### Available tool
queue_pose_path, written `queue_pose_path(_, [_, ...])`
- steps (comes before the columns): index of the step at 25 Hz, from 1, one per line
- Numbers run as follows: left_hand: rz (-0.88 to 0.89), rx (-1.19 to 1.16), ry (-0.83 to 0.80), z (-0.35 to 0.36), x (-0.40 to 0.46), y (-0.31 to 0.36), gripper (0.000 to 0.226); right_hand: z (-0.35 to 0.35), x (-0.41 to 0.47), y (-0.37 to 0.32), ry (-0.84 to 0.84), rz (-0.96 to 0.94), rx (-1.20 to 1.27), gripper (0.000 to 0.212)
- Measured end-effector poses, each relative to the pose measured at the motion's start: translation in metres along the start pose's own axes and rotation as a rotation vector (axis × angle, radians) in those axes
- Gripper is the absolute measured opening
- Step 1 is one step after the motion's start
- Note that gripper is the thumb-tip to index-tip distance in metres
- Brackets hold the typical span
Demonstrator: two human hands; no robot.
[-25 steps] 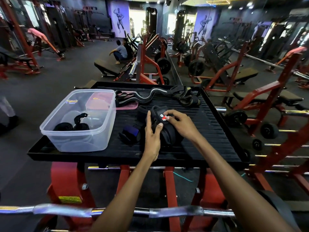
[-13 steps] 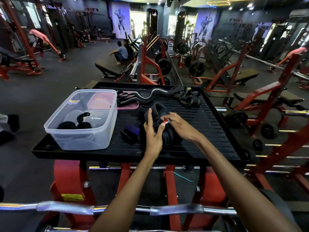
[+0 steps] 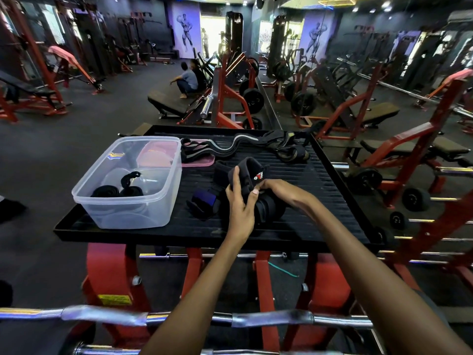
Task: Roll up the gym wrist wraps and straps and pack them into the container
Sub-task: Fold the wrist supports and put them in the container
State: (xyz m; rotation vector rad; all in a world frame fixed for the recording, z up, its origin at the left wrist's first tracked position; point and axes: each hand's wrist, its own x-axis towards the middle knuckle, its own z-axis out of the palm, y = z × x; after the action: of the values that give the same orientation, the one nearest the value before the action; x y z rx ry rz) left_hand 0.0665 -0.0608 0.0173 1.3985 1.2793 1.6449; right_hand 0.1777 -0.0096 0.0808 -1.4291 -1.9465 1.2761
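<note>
A black wrist wrap (image 3: 252,172) with a red and white logo stands partly folded upward near the middle of the black ribbed platform (image 3: 320,190). My left hand (image 3: 239,203) grips its left side, thumb and fingers curled round it. My right hand (image 3: 275,189) pinches the wrap's edge just below the logo. A clear plastic container (image 3: 128,183) sits at the platform's left and holds two rolled black straps (image 3: 117,190). A blue and black wrap (image 3: 202,201) lies between the container and my hands.
A long grey-striped black strap (image 3: 230,146) and a bundle of dark straps (image 3: 289,149) lie along the platform's far edge, over a pink lid (image 3: 198,161). A chrome barbell (image 3: 179,319) crosses below my arms. Red gym machines surround the platform; a person (image 3: 188,80) squats far off.
The wrap's upper end has been lifted and folded further upright. My right hand has slid down from covering the logo to pinching the edge below it. The left hand has kept its grip.
</note>
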Motion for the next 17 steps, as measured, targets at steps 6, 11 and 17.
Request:
queue_pose_path(6, [-0.014, -0.023, -0.009, 0.002, 0.002, -0.007, 0.063, -0.003, 0.002, 0.007, -0.073, 0.062, 0.095, 0.027])
queue_pose_path(11, [-0.086, -0.2, -0.07, 0.0, 0.011, -0.015, 0.059, -0.002, -0.004, 0.016, -0.074, 0.035, 0.23, 0.039])
queue_pose_path(17, [-0.583, -0.855, -0.028, -0.008, 0.022, 0.001, 0.034, -0.002, 0.011, 0.022, 0.254, -0.072, 0.317, 0.032])
